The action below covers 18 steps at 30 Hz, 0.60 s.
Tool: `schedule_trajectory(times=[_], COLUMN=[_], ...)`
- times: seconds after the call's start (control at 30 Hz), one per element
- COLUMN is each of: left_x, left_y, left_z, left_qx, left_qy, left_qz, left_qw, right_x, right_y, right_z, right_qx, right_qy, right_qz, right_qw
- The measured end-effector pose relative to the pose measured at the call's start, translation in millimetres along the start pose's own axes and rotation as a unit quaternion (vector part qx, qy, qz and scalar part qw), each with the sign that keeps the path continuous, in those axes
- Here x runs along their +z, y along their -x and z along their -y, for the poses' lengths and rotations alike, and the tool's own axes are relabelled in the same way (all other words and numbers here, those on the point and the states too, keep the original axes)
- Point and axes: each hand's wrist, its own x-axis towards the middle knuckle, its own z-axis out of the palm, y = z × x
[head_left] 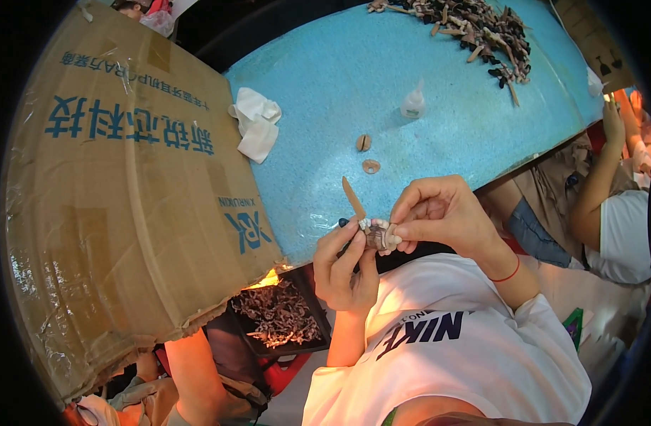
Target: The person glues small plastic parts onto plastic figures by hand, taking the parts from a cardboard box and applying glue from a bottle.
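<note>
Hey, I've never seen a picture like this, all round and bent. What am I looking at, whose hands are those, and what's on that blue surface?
This is one view from a fisheye camera worn on a person's head, looking down, so straight edges curve. The two bare hands in the middle are the wearer's own. The left hand and right hand together pinch a small pale piece with a tan stick rising from it. On the blue table lie a white cloth, a small squeeze bottle, two small tan pieces and a pile of parts. A cardboard box fills the left. Another person's arm shows at right.
</note>
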Motion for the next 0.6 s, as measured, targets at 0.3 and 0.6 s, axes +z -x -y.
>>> schedule_trajectory(times=[0.3,0.6], left_x=[1.6,-5.0], left_y=[-5.5,-15.8], left_z=[-9.3,-17.2], left_qx=[-0.109,-0.136], left_qy=[0.079,0.167], left_qz=[0.013,0.054], left_qw=[0.991,0.975], right_x=[1.2,8.1], right_y=[2.0,8.8], right_z=[0.6,4.6], right_qx=[-0.009,-0.034], right_qy=[0.016,0.029], right_qz=[-0.02,-0.027], right_qw=[1.0,0.999])
